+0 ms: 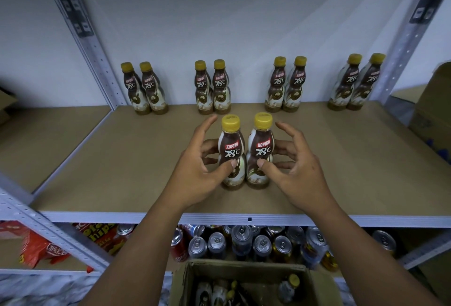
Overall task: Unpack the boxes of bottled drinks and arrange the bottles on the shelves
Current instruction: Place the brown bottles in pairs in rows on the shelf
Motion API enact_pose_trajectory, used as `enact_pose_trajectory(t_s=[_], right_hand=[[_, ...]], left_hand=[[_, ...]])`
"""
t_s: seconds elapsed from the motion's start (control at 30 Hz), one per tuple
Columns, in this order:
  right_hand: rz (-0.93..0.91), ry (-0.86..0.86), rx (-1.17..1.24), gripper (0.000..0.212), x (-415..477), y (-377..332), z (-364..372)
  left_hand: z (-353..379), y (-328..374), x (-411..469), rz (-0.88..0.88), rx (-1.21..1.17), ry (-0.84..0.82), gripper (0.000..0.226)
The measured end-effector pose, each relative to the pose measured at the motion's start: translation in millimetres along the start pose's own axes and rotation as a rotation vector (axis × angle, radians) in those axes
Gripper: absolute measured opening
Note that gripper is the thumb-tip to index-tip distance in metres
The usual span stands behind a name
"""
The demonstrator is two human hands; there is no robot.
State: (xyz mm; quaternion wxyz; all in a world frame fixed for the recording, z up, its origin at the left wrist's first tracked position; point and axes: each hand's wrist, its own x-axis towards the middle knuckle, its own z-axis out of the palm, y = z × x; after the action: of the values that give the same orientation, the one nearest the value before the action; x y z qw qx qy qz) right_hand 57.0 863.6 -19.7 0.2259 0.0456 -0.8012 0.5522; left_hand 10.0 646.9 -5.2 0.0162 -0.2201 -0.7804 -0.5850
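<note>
Two brown Kopiko 78°C bottles with yellow caps stand upright side by side near the middle of the brown shelf board [117, 159]. My left hand [195, 173] holds the left bottle [231, 149], thumb on its front and fingers curled behind it. My right hand [300, 171] holds the right bottle [262, 147] the same way; both index fingers are lifted off. Along the back wall stand several pairs of the same bottles [212, 86]. Below me an open cardboard box [185, 279] holds more bottles [289, 286].
Metal shelf uprights [97, 49] rise at the left and right. The lower shelf holds many drink cans [244, 239] and red snack bags [44, 249]. Another cardboard box [432, 100] sits at the right edge.
</note>
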Motion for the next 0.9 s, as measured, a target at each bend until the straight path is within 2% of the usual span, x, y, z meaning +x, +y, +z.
enact_pose_trajectory(t_s=[0.27,0.47,0.7,0.9], right_hand=[[-0.006,-0.001,-0.033,0.079,0.4,-0.3,-0.7],[-0.052,0.025,-0.029,0.082,4.9,-6.4,-7.9],[-0.068,-0.120,-0.146,0.093,6.7,-19.0,-9.8],[-0.075,-0.122,-0.170,0.096,7.7,-19.8,-8.3]], left_hand=[[0.6,-0.2,0.1,-0.012,0.017,0.005,0.095],[-4.2,7.1,1.2,0.052,0.071,0.040,0.098],[-5.0,16.4,2.1,0.134,0.197,0.014,0.094],[-4.4,14.3,2.0,0.136,0.200,0.004,0.095]])
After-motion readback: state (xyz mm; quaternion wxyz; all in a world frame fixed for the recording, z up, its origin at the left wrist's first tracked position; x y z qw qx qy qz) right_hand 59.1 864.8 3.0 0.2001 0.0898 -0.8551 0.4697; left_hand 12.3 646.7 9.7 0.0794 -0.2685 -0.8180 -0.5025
